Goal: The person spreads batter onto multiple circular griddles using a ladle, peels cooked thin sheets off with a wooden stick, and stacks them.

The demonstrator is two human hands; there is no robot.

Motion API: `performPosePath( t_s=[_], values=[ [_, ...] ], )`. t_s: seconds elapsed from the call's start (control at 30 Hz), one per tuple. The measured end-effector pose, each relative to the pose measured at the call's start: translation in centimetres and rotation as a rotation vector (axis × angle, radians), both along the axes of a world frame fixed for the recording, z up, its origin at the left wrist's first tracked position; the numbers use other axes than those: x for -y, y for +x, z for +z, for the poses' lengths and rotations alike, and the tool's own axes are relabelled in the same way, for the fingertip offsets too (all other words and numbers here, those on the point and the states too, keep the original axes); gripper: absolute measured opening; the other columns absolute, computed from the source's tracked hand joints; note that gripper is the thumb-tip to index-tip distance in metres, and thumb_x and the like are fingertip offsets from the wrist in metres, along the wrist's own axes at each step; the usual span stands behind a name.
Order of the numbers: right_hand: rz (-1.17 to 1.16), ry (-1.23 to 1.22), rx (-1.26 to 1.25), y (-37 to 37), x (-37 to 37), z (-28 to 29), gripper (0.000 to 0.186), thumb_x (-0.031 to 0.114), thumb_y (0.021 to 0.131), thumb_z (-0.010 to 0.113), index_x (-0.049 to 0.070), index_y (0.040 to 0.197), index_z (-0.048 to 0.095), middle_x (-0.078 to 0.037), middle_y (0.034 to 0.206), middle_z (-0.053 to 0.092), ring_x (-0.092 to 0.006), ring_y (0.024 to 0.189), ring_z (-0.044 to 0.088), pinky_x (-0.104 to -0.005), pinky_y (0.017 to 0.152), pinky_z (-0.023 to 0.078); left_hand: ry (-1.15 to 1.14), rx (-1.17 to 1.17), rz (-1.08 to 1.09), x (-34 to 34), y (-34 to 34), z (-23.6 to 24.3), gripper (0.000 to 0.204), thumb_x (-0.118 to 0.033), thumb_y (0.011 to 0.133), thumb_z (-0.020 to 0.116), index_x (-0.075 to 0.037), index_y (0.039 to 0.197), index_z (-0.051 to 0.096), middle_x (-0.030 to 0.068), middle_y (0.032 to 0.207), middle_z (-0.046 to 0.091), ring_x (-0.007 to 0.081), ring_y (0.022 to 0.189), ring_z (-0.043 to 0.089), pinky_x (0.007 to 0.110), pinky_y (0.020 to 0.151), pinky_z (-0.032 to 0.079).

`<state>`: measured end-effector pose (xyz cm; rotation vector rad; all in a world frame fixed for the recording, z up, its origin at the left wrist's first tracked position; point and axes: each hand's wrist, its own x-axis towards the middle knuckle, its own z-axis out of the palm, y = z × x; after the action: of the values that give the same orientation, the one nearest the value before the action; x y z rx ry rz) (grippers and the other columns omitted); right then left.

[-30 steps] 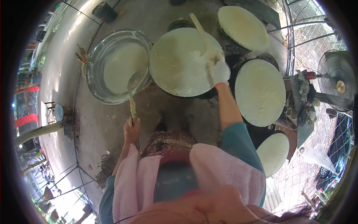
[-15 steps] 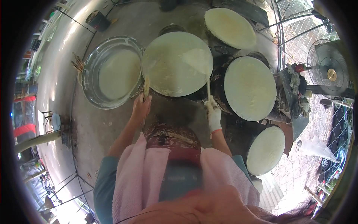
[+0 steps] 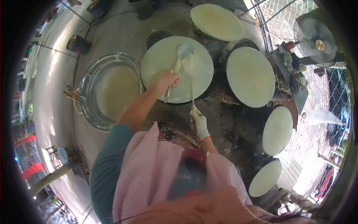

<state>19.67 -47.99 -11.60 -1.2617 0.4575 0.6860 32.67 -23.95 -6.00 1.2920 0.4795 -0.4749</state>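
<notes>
Over the round pale griddle (image 3: 156, 59) in the middle, my bare left hand (image 3: 170, 80) grips a ladle (image 3: 184, 49) by its batter-caked handle. The ladle's bowl sits above the upper part of that surface. My right hand (image 3: 198, 123), in a white glove, is closed on a thin pale spatula (image 3: 192, 89) whose long handle reaches up over the griddle; its broad end lies near the ladle, partly hard to make out. A large metal basin (image 3: 85, 86) of pale batter stands to the left of the griddle.
More round griddles stand behind (image 3: 216, 20), to the right (image 3: 250, 76) and toward the lower right (image 3: 278, 130), (image 3: 265, 178). Bundled sticks (image 3: 71, 93) lie beside the basin. Dark buckets (image 3: 78, 44) are at the upper left. A standing fan (image 3: 313, 41) and wire fencing are at right.
My left hand has moved from beside the basin up and rightward over the middle griddle with the ladle. My gloved hand has drawn back toward me from the griddle. The view has also shifted.
</notes>
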Motion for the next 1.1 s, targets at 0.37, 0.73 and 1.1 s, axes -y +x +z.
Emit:
performPosePath(
  t_s=[0.37, 0.73, 1.1],
  values=[
    [0.005, 0.021, -0.176, -1.0, -8.5, 6.5, 0.024, 0.029, 0.086, 0.063, 0.016, 0.106, 0.061, 0.004, 0.061, 0.05, -0.0059, 0.042, 0.04, -0.0229, 0.037, 0.03, -0.775, -0.2, 0.319, 0.0, -5.6, 0.1, 0.011, -0.008, 0.086, 0.05, -0.001, 0.079, 0.045, 0.0038, 0.066, 0.045, 0.0131, 0.051, 0.042, 0.028, 0.049, 0.04],
    [0.167, -0.231, 0.279, 0.1, -4.9, 4.1, 0.039, 0.009, 0.087, 0.062, -0.007, 0.121, 0.054, 0.0, 0.098, 0.057, -0.0063, 0.086, 0.051, -0.018, 0.082, 0.042, -0.79, 0.121, -0.099, -13.6, -5.7, 7.5, 0.028, -0.028, 0.096, 0.046, -0.002, 0.101, 0.052, -0.0062, 0.06, 0.038, 0.0051, 0.036, 0.036, 0.022, 0.037, 0.031],
    [-0.62, -0.919, 0.506, -5.7, 14.9, 8.7, 0.04, 0.017, 0.087, 0.063, 0.003, 0.124, 0.055, -0.007, 0.096, 0.067, -0.0072, 0.08, 0.058, -0.0239, 0.075, 0.048, -0.31, 0.289, -0.254, -3.8, -3.2, 13.6, 0.029, -0.025, 0.097, 0.045, 0.004, 0.096, 0.05, 0.0002, 0.057, 0.037, 0.0079, 0.032, 0.032, 0.023, 0.031, 0.023]
  ],
)
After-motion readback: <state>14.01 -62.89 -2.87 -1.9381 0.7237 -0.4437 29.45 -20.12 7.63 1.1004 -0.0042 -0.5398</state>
